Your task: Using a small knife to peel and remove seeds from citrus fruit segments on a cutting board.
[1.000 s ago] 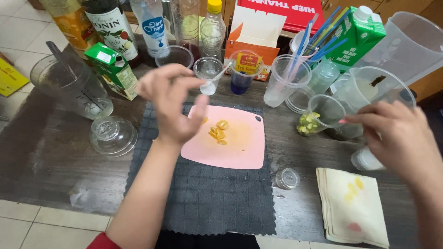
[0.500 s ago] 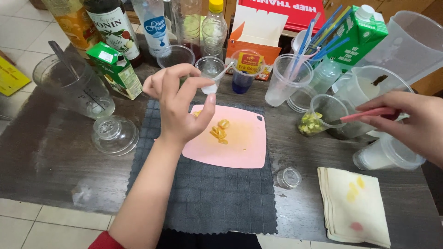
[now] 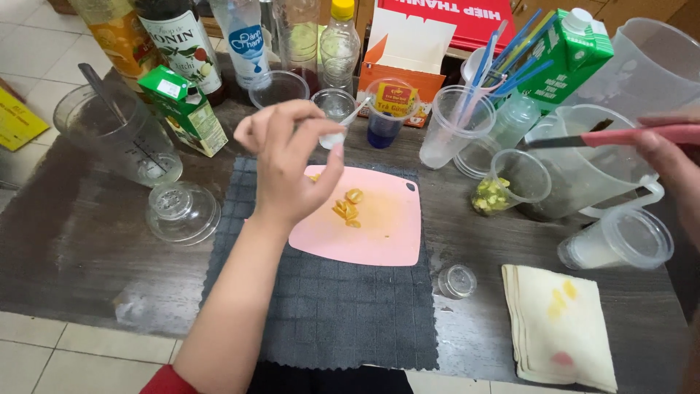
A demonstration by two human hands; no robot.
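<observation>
Far left of the dark tabletop point(image 3: 65, 248) there's a clear measuring jug point(image 3: 120, 142) with a stirrer in it, a small green carton point(image 3: 184, 109) next to it, and a domed clear lid point(image 3: 182, 211) sitting in front. Behind those is a row of bottles point(image 3: 240, 36).

The left hand point(image 3: 288, 164) is up over the dark grey mat point(image 3: 321, 299), fingers pinched around a little white plastic spoon point(image 3: 343, 125), which sits just above the top left corner of the pink cutting board point(image 3: 379, 233). The orange fruit pieces point(image 3: 348, 208) lie on that board, just right of the hand.

Moving right: a small cup of blue liquid point(image 3: 384, 120), a clear cup of straws point(image 3: 456, 124), a cup of chopped green bits point(image 3: 503, 186) and a big clear pitcher point(image 3: 583, 168).

The right hand point(image 3: 674, 164) is at the frame edge, closed on a pink-handled knife point(image 3: 620, 136) whose dark blade sits across the pitcher. Below it are an empty plastic cup point(image 3: 620, 241) on its side and a stained yellow cloth point(image 3: 558, 321).
</observation>
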